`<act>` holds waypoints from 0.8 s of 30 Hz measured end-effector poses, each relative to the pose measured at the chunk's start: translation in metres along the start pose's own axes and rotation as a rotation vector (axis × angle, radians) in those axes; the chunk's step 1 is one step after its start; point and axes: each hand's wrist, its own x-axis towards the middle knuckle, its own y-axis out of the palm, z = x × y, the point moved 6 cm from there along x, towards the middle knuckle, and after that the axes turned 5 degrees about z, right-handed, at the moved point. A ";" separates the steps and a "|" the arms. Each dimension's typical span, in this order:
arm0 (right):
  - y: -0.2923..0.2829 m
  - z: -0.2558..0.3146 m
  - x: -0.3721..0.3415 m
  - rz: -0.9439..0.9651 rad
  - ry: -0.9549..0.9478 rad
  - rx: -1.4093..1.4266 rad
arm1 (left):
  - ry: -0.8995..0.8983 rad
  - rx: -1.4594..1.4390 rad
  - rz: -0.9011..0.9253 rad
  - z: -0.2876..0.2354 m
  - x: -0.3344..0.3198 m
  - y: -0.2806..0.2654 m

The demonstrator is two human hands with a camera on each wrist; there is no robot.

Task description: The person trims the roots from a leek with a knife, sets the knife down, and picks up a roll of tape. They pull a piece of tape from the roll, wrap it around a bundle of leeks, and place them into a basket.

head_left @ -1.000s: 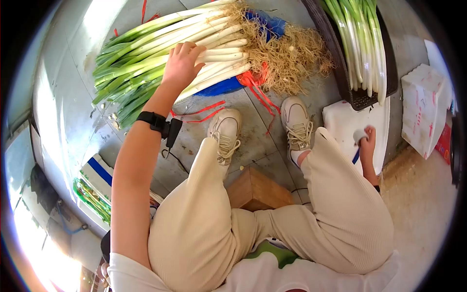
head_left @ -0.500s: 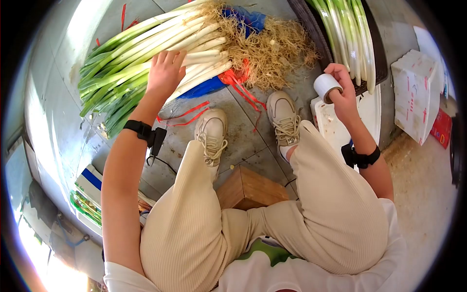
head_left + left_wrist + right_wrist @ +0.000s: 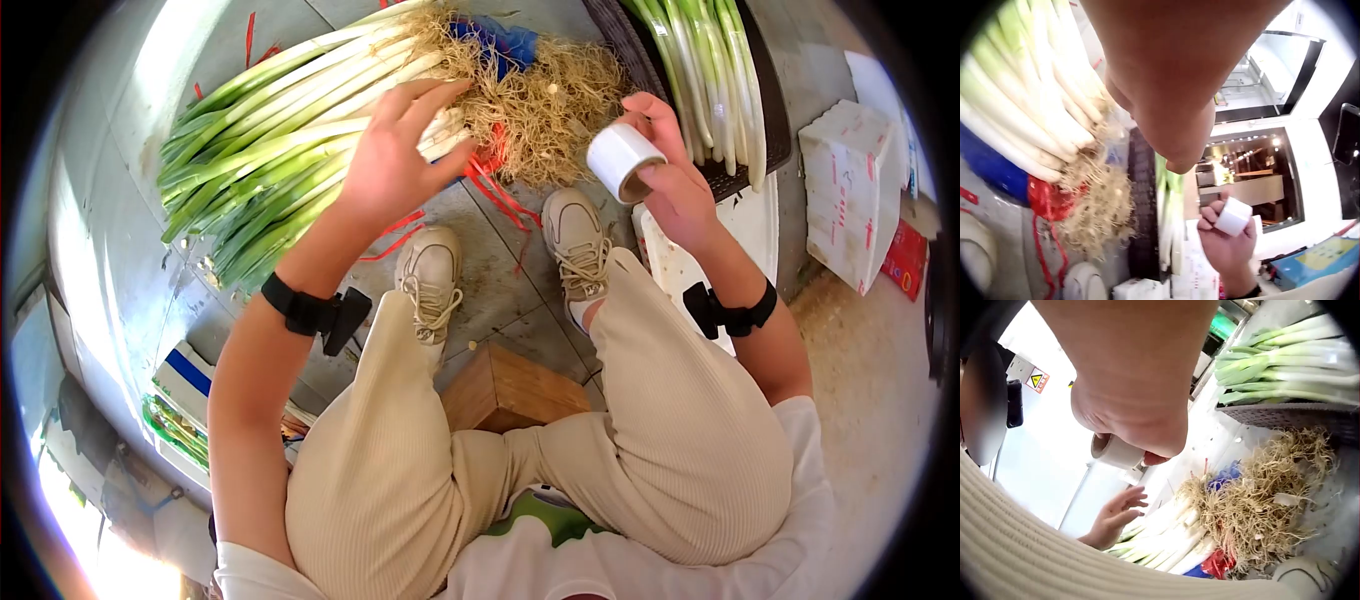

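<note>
My right hand (image 3: 680, 185) grips a roll of white tape (image 3: 615, 158), its hollow core facing toward me in the head view. In the left wrist view the white roll (image 3: 1233, 216) shows between thumb and fingers. My left hand (image 3: 400, 150) is raised with fingers spread and thumb apart, overlapping a pile of leeks (image 3: 290, 130) in the head view. Nothing sits in that hand, seen from the side in the right wrist view (image 3: 1113, 519). The leeks lie with green leaves to the left and tangled roots (image 3: 555, 105) to the right.
A dark crate (image 3: 735, 182) at the upper right holds more leeks (image 3: 705, 80). Beside it are a white foam tray (image 3: 757, 235) and a white box (image 3: 850, 190). Red ties (image 3: 500, 195) lie by my shoes (image 3: 430, 285). A wooden block (image 3: 515, 388) stands between my legs.
My right hand has come up from the right side with the tape roll and moved left. My left hand has lifted off the leeks and shifted right, toward the roll.
</note>
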 end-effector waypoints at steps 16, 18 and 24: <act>0.036 0.002 0.035 0.006 0.106 -0.044 | 0.080 -0.643 -0.032 -0.057 0.035 -0.026; 0.039 0.010 0.031 0.072 0.103 -0.102 | 0.001 -0.729 -0.005 -0.050 0.033 -0.026; 0.045 0.022 0.027 0.122 -0.282 -0.574 | -0.204 -0.913 0.137 -0.040 0.025 -0.012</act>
